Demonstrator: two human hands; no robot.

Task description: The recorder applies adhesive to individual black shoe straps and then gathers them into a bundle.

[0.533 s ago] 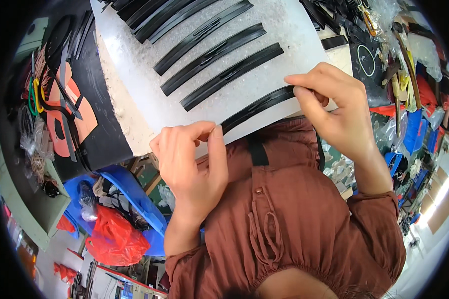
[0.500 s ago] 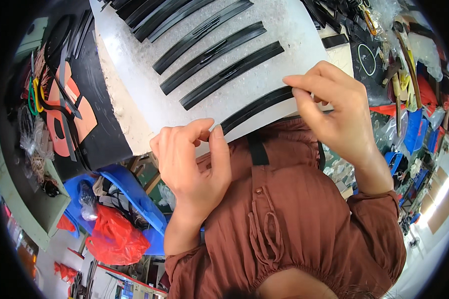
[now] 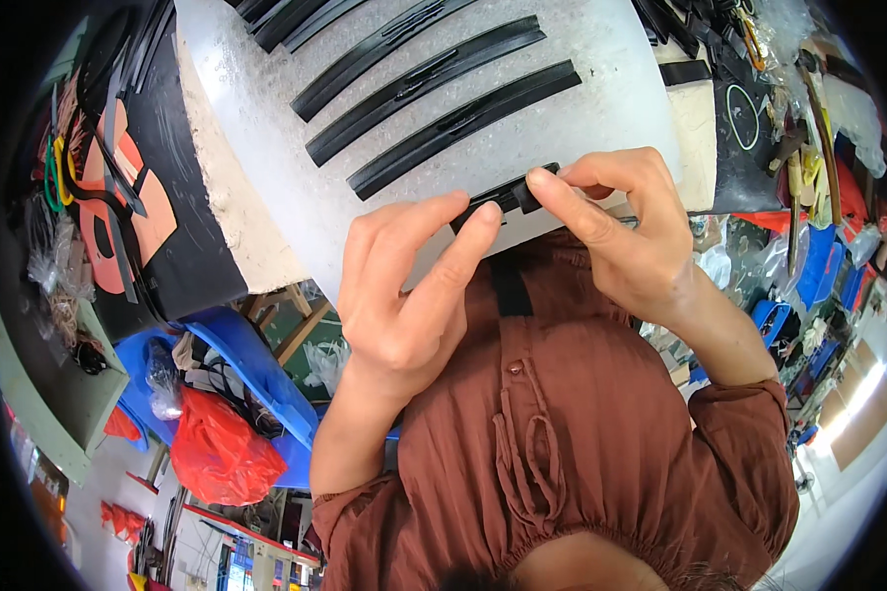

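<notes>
At the near edge of the white board (image 3: 621, 128), a short black strip (image 3: 506, 197) is doubled over, its ends turned in toward its middle. My left hand (image 3: 399, 295) is closed on its left part with thumb and forefinger. My right hand (image 3: 626, 231) pinches the right part, and a dark end shows beside the thumb. The fingertips hide much of the strip. Beyond my hands, a row of flat black strips lies across the board, among them a folded strip (image 3: 468, 128) with a gap mid-length.
Scissors with yellow handles (image 3: 64, 172) and pink cut pieces (image 3: 153, 217) lie on the black surface at left. A blue bin (image 3: 281, 394) with a red plastic bag (image 3: 222, 448) stands below. At the far right are black scraps and a pale elastic loop (image 3: 742, 118).
My hands have come closer together, the right one moving left. The strip, stretched out long before, is now folded inward at its ends. The view has shifted slightly.
</notes>
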